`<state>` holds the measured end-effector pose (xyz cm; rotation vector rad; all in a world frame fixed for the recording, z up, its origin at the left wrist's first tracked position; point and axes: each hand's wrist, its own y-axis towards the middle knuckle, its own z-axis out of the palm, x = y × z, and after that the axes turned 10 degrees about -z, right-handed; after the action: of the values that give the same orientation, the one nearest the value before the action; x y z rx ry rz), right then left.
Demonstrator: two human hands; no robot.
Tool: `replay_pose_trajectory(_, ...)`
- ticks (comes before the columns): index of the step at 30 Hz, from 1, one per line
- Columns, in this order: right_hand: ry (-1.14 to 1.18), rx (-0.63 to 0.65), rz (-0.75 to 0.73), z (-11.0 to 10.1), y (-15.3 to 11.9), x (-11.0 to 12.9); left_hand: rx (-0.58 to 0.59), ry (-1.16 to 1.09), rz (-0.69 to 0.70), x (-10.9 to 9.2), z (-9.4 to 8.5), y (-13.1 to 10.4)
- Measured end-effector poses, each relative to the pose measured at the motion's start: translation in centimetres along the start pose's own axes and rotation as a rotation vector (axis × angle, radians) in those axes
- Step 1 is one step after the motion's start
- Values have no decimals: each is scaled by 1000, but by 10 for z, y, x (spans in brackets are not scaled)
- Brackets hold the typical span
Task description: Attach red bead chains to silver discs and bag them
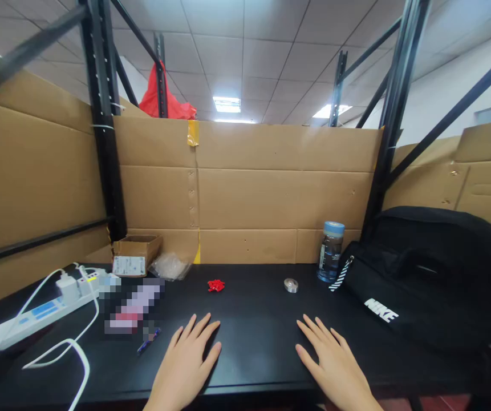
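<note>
Both hands, left [186, 358] and right [331, 361], are open and empty, palms down with fingers spread at the near edge of the black worktop [256, 337]. Beyond the left sits a red bundle [216, 285]; beyond the right, a tape roll [291, 285], with a bottle [330, 252] and black bag [429, 285] farther right.

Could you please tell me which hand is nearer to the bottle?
Right. The right hand is on the near side of the bottle, almost straight in front; the left hand is farther off, well to its left.
</note>
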<state>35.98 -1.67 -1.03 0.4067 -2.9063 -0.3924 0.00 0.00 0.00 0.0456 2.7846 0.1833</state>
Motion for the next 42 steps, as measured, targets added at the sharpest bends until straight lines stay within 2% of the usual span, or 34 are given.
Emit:
replay_pose_trajectory(11, -7, 0, 0, -1, 0, 1, 10, 9, 5, 1, 0, -1)
replay_pose_trajectory(19, 1, 39, 16, -1, 3, 0, 77, 71, -34, -1, -1, 6)
replay_pose_trajectory(34, -59, 9, 0, -3, 4, -2, 90, 82, -29, 0, 1, 10)
replay_pose_trajectory(42, -70, 3, -10, 2, 8, -7, 81, 60, -37, -4, -5, 6)
